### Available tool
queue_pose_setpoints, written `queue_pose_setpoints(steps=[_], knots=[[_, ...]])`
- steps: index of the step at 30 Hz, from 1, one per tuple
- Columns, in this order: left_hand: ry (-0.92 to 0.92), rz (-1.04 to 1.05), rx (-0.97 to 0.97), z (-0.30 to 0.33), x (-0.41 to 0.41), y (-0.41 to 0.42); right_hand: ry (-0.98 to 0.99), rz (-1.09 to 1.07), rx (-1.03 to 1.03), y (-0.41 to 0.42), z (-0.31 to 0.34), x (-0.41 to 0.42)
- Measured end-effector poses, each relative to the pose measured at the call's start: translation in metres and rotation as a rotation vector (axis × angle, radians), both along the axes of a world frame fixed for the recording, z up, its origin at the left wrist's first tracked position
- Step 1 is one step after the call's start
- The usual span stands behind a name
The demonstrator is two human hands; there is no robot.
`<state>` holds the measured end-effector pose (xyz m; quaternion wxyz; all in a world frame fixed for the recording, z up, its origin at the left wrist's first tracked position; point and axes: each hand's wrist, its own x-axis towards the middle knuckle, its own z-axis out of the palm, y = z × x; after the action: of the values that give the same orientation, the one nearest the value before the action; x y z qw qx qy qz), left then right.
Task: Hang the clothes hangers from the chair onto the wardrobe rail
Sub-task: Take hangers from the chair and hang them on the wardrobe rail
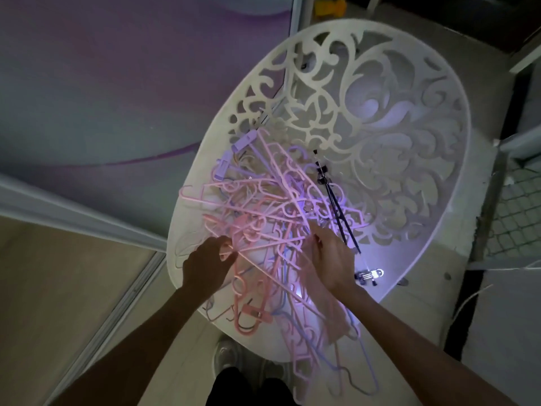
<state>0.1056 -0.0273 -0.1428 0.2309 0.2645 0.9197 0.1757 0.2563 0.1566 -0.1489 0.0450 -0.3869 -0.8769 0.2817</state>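
A tangled heap of pink and lilac plastic hangers (pixel 263 212) lies on the seat of a white chair (pixel 187 276) with a cut-out ornamental back (pixel 380 112). My left hand (pixel 206 259) is at the heap's left side, its fingers curled round a pink hanger (pixel 234 250). My right hand (pixel 330 256) reaches into the heap from the right, and its fingertips pinch among the pink hangers. A black clip hanger (pixel 336 206) lies at the right of the pile. The wardrobe rail is out of view.
A wardrobe sliding door (pixel 102 83) with a purple wave pattern stands at the left, with its floor track (pixel 123 303) below. A metal clip (pixel 370 273) lies at the seat's right edge. My shoes (pixel 228 356) stand under the chair's near edge. White furniture edges stand at the right.
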Motion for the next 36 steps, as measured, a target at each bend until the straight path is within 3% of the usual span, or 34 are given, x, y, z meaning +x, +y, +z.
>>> queue_pose_setpoints(steps=[3, 9, 13, 15, 17, 20, 23, 28, 33, 36], knots=[[0.038, 0.02, 0.03, 0.006, -0.009, 0.011, 0.181, -0.043, -0.112, -0.001, 0.003, -0.006], [-0.092, 0.149, 0.102, 0.025, -0.017, 0.034, 0.006, 0.08, -0.493, -0.007, 0.001, -0.021], [-0.148, 0.121, -0.117, 0.03, -0.036, 0.035, -0.204, 0.288, -0.226, -0.009, 0.019, -0.019], [-0.366, 0.228, -0.037, 0.03, -0.045, 0.037, -0.201, 0.331, -0.148, -0.015, 0.03, -0.013], [-0.576, 0.285, -0.023, 0.033, -0.046, 0.045, -0.159, 0.298, -0.235, -0.022, 0.032, -0.008], [-0.508, -0.088, -0.202, 0.032, -0.037, 0.053, 0.014, 0.153, -0.395, -0.028, 0.027, -0.009], [-0.349, -0.16, -0.025, 0.033, -0.036, 0.049, 0.161, 0.1, -0.317, -0.023, 0.015, -0.009], [-0.302, 0.01, 0.277, 0.038, -0.033, 0.046, 0.114, 0.078, -0.22, -0.001, 0.007, -0.005], [-0.484, 0.24, 0.304, 0.041, -0.03, 0.056, 0.314, 0.032, -0.203, 0.017, 0.022, 0.005], [-0.705, 0.199, 0.262, 0.045, -0.033, 0.051, 0.277, 0.159, -0.086, 0.019, 0.025, 0.009]])
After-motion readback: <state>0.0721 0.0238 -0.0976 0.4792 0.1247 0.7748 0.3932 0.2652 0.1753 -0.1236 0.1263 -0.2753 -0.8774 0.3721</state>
